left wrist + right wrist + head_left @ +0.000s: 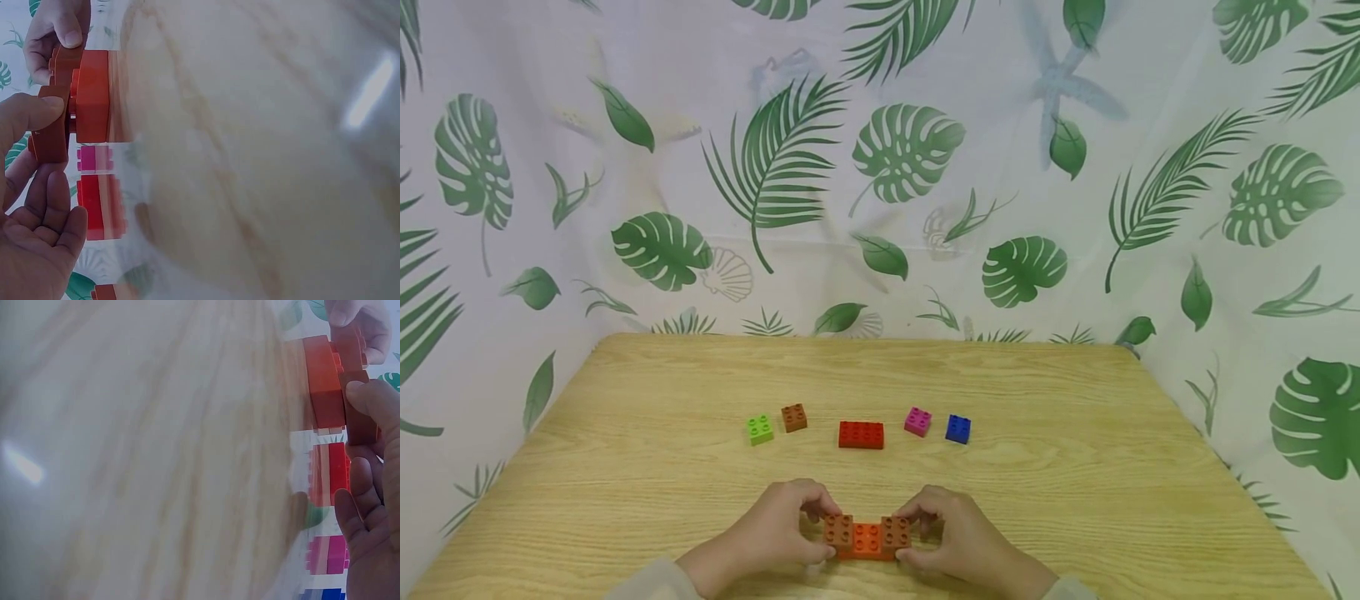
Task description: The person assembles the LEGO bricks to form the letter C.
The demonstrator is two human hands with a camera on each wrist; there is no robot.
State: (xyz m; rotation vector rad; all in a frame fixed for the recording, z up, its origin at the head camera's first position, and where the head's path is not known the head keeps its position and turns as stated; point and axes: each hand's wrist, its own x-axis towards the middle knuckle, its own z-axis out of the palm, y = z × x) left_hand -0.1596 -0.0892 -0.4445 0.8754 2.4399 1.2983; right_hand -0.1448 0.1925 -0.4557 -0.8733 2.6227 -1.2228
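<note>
An orange building brick (867, 542) with studs lies on the table close to me. At its left end my left hand (778, 529) pinches a small brown brick (51, 128) between thumb and fingers. My right hand (958, 533) pinches a second brown brick (359, 409) at the right end. Between the two brown bricks, the orange brick's middle studs show. In the left wrist view a narrow gap with studs shows under the left brown brick. Whether the right one is fully seated I cannot tell.
Farther back stand a lime green brick (760, 430), another brown brick (794, 417), a long red brick (861, 435), a pink brick (917, 421) and a blue brick (958, 429). A leaf-patterned curtain (820, 275) borders the wooden table (1037, 467).
</note>
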